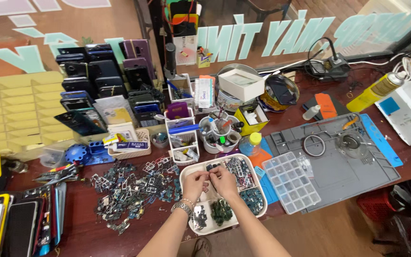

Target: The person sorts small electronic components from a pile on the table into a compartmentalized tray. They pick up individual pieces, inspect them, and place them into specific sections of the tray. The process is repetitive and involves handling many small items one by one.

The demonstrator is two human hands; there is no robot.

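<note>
Pinching something tiny (perhaps metal): both hands [210, 182] above compartmented white tray [259, 197].

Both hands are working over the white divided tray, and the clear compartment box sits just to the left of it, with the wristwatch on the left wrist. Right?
Not quite. The head view shows the clear compartment box to the right of the white divided tray, not the left. The rest holds: left hand and right hand are together over the tray, and the wristwatch is on the left wrist.

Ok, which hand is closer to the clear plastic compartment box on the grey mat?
The right hand. It is over the white tray, just left of the clear compartment box; the left hand sits farther left, beyond the right one.
</note>
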